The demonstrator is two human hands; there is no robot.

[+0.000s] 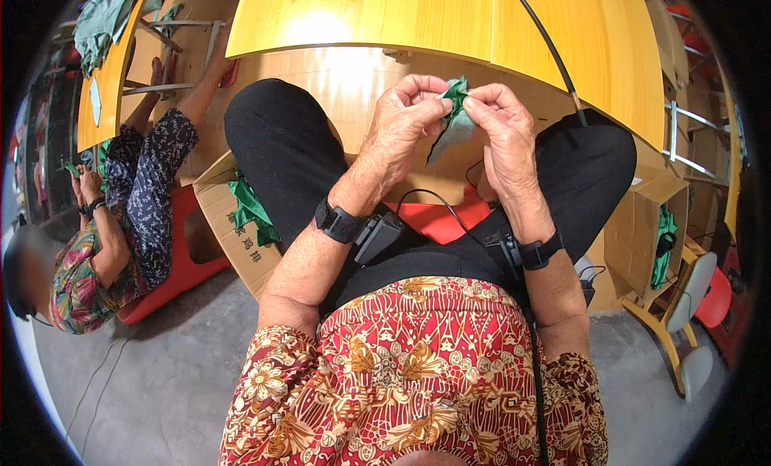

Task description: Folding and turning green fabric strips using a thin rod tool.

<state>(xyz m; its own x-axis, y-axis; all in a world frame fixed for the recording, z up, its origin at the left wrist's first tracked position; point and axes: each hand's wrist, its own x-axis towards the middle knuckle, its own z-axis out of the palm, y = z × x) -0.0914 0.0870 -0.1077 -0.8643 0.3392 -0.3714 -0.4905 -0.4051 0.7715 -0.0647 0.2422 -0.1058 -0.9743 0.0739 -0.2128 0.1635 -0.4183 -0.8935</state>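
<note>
Between my two hands, just off the table's near edge and above my lap, is a small piece of green fabric (456, 129) with a paler grey-green side. My left hand (405, 113) pinches its upper left edge between thumb and fingers. The thumb and fingertips of my right hand (502, 125) grip the upper right edge, close beside the left fingertips. A loose pointed end of the cloth hangs down below the fingers. What lies inside the fold is hidden.
A yellow table (385, 16) spans the front, with a black cable (550, 44) over it. Cardboard boxes holding green cloth stand by my left knee (221, 233) and right knee (642, 217). Another person (120, 209) sits at left on a red seat. At right is a wooden chair (675, 313).
</note>
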